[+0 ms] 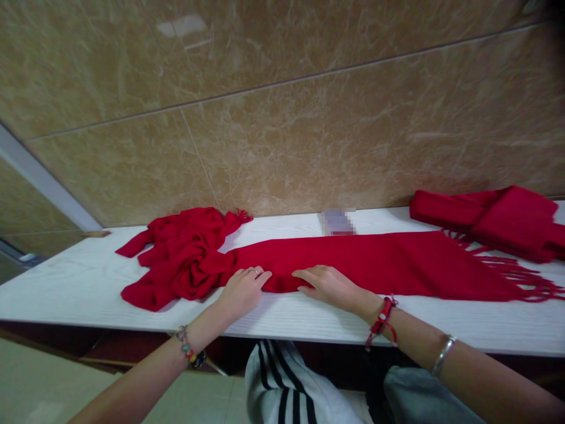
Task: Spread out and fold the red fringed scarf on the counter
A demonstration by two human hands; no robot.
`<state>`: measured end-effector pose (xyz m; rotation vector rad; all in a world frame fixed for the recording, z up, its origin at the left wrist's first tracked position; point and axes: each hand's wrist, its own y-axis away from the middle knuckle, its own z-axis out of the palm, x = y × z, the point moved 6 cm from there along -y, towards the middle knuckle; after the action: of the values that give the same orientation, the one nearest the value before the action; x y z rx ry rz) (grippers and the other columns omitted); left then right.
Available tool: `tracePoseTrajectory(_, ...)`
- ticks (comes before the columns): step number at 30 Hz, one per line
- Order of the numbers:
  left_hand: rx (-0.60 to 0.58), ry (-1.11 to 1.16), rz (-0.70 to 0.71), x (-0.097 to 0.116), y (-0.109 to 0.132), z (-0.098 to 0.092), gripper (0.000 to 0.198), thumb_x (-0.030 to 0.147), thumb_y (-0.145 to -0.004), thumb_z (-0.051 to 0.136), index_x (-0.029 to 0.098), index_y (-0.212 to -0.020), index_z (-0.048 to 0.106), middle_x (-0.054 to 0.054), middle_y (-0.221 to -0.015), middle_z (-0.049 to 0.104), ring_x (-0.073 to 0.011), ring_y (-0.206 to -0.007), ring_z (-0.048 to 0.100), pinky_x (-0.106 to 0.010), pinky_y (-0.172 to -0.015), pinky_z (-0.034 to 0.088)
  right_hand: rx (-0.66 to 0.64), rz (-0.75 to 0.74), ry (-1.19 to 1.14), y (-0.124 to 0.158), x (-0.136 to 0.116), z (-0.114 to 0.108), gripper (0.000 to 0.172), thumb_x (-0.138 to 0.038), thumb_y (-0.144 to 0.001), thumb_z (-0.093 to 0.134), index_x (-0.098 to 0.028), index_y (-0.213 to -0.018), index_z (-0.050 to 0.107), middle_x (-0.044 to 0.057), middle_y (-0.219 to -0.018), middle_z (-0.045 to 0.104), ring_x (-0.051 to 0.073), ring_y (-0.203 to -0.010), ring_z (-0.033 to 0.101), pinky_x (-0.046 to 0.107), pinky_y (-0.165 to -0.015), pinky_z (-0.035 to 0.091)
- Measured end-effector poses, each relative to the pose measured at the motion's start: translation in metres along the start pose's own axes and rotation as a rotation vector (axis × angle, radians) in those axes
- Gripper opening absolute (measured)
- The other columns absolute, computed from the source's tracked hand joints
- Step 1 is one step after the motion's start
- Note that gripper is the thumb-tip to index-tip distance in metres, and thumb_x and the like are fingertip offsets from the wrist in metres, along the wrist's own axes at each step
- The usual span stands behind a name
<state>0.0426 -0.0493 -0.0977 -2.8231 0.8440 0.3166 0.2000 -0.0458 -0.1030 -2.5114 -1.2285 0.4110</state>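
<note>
A long red fringed scarf (362, 262) lies across the white tabletop, flat on the right and gathered into a crumpled heap (189, 259) on the left. My left hand (244, 290) is closed on the scarf where the flat part meets the heap; its fingertips are partly hidden. To its right, my right hand (329, 285) rests on the front edge of the flat part, thumb and fingers apart. The scarf's fringe (507, 271) spreads out at the right end.
Another red folded cloth (485, 221) lies at the back right against the tiled wall (309, 135). A small pixelated item (338, 223) sits by the wall behind the scarf. The white table's front edge (309, 335) runs before me, with dark open shelving below.
</note>
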Motion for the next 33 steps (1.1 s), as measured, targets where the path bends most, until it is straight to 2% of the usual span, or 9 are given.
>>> tracePoseTrajectory(3, 0.037, 0.067, -0.03, 0.006, -0.003, -0.002, 0.036, 0.013, -0.078, 0.045, 0.019, -0.113, 0.05, -0.007, -0.109, 0.055, -0.0191, -0.1, 0.051, -0.033, -0.086, 0.041, 0.011, -0.031, -0.035, 0.001, -0.001, -0.001, 0.036, -0.03, -0.08, 0.055, -0.014, -0.113, 0.053, 0.012, -0.098, 0.064, 0.021, -0.091, 0.059, 0.032, -0.078, 0.046)
tracePoseTrajectory(9, 0.048, 0.006, -0.074, 0.002, -0.009, 0.001, 0.035, 0.006, -0.078, 0.039, 0.018, -0.109, 0.052, -0.007, -0.1, 0.056, -0.0197, -0.093, 0.052, -0.034, -0.081, 0.042, 0.045, -0.051, -0.02, -0.001, -0.001, 0.0, 0.033, -0.009, -0.08, 0.045, -0.016, -0.111, 0.055, 0.01, -0.096, 0.064, 0.018, -0.09, 0.058, 0.03, -0.08, 0.045)
tracePoseTrajectory(14, 0.089, -0.012, -0.125, -0.003, -0.02, 0.0, 0.023, 0.009, -0.075, 0.043, 0.017, -0.092, 0.056, -0.007, -0.093, 0.054, -0.0223, -0.091, 0.049, -0.035, -0.079, 0.041, 0.084, -0.094, 0.07, 0.001, -0.003, -0.001, 0.03, -0.008, -0.084, 0.04, -0.016, -0.11, 0.054, 0.01, -0.096, 0.063, 0.018, -0.089, 0.057, 0.031, -0.079, 0.044)
tracePoseTrajectory(19, 0.021, 0.037, -0.077, 0.01, -0.027, -0.005, 0.033, 0.011, -0.072, 0.049, 0.018, -0.104, 0.051, -0.008, -0.103, 0.052, -0.0217, -0.092, 0.052, -0.034, -0.077, 0.043, 0.112, -0.031, 0.174, 0.001, -0.001, -0.003, 0.021, -0.009, -0.084, 0.043, -0.016, -0.098, 0.058, 0.007, -0.086, 0.061, 0.018, -0.079, 0.055, 0.031, -0.071, 0.043)
tracePoseTrajectory(24, -0.062, -0.022, -0.063, 0.024, -0.027, -0.001, 0.028, 0.002, -0.078, 0.039, 0.018, -0.096, 0.054, -0.008, -0.096, 0.056, -0.0199, -0.087, 0.056, -0.033, -0.076, 0.044, 0.083, 0.01, 0.208, -0.002, -0.001, -0.002, 0.016, -0.008, -0.083, 0.046, -0.016, -0.079, 0.059, 0.004, -0.074, 0.059, 0.017, -0.068, 0.052, 0.028, -0.064, 0.039)
tracePoseTrajectory(26, -0.031, -0.018, -0.096, 0.024, -0.023, 0.002, 0.027, 0.002, -0.079, 0.038, 0.017, -0.094, 0.055, -0.008, -0.091, 0.056, -0.02, -0.084, 0.056, -0.033, -0.074, 0.045, 0.089, 0.023, 0.205, -0.002, 0.0, -0.002, 0.017, -0.007, -0.082, 0.046, -0.016, -0.076, 0.059, 0.004, -0.073, 0.059, 0.016, -0.067, 0.051, 0.028, -0.064, 0.037)
tracePoseTrajectory(30, 0.107, 0.031, -0.163, 0.017, -0.015, 0.007, 0.024, 0.003, -0.081, 0.038, 0.016, -0.086, 0.057, -0.006, -0.082, 0.053, -0.0193, -0.082, 0.052, -0.032, -0.075, 0.045, 0.106, 0.023, 0.194, -0.003, -0.002, -0.001, 0.017, -0.007, -0.082, 0.047, -0.016, -0.072, 0.058, 0.004, -0.07, 0.058, 0.016, -0.066, 0.05, 0.028, -0.063, 0.035)
tracePoseTrajectory(33, 0.199, 0.096, -0.116, 0.015, -0.013, 0.005, 0.025, 0.002, -0.079, 0.042, 0.017, -0.09, 0.058, -0.004, -0.084, 0.054, -0.018, -0.083, 0.051, -0.032, -0.076, 0.044, 0.122, 0.05, 0.2, -0.002, 0.001, -0.002, 0.015, -0.008, -0.08, 0.049, -0.016, -0.072, 0.058, 0.003, -0.069, 0.058, 0.016, -0.065, 0.049, 0.027, -0.063, 0.034)
